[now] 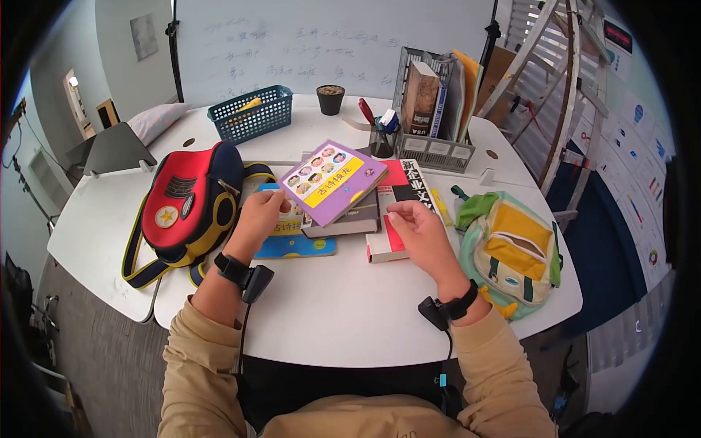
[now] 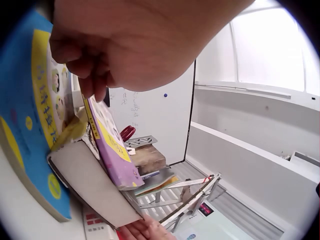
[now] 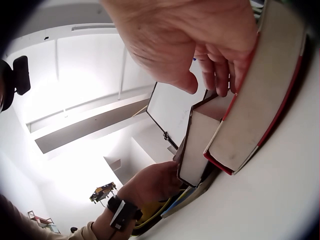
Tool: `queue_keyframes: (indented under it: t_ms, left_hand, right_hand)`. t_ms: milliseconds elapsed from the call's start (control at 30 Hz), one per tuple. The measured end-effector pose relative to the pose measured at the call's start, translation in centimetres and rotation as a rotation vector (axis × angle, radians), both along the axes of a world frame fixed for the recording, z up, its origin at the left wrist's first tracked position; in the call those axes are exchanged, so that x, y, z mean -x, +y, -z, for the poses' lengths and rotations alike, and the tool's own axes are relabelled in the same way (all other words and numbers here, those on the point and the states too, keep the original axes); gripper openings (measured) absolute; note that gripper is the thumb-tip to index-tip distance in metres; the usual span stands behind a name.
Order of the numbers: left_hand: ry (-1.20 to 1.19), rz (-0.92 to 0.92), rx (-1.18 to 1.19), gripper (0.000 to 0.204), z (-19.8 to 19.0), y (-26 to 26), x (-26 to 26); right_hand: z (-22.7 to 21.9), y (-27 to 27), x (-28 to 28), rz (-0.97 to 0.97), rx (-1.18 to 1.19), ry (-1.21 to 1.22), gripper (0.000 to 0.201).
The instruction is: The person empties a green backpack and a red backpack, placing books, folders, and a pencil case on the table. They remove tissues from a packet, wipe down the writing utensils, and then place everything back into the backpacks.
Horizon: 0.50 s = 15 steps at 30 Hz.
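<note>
My left hand [image 1: 259, 220] pinches the left edge of a purple picture-cover book [image 1: 367, 172], which lies tilted over a thick dark book [image 1: 354, 221]. In the left wrist view, the fingertips meet the end of the purple book [image 2: 117, 162]. Beneath that hand is a blue book [image 1: 310, 247], partly covered by the dark one. My right hand [image 1: 423, 235] is over a thick red, black and white book [image 1: 395, 179], its fingers loosely bent and holding nothing. The right wrist view shows this hand [image 3: 200, 35] beside the page edges of the thick red-covered book [image 3: 265, 90].
A red and navy backpack [image 1: 191, 204] stands at left, a green and yellow backpack [image 1: 511, 255] at right. Behind are a blue basket [image 1: 252, 117], a plant pot [image 1: 330, 101], a pen holder [image 1: 381, 141] and a grey file rack [image 1: 438, 151] with books.
</note>
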<state>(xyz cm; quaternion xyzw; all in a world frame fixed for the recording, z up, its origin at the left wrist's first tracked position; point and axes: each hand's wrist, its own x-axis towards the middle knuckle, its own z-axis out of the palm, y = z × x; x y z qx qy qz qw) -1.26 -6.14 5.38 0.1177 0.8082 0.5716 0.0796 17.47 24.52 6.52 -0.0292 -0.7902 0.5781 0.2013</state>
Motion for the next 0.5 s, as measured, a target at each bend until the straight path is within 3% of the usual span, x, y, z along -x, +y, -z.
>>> queue_keyframes:
  t_ms: [133,200,300,400,500]
  left_hand:
    - [0.148,-0.028,0.019,0.044,0.1,-1.2,0.5]
    - [0.247,-0.023,0.182,0.043,-1.3,-2.3,0.0]
    - [0.451,-0.095,0.163,0.026,-2.9,-3.8,-2.3]
    - [0.958,-0.346,0.487,0.04,-4.8,-6.4,-4.2]
    - [1.066,-0.505,0.703,0.054,-5.1,-10.0,-3.4]
  right_hand:
    - [0.4,0.7,0.2,0.027,-0.014,0.055,0.021]
    - [0.8,0.9,0.5,0.038,-0.016,0.094,0.02]
    - [0.0,0.5,0.0,0.076,-0.083,0.131,0.017]
    - [-0.3,0.4,-0.2,0.093,-0.058,0.134,0.016]
    - [-0.7,0.0,-0.4,0.096,-0.068,0.13,0.014]
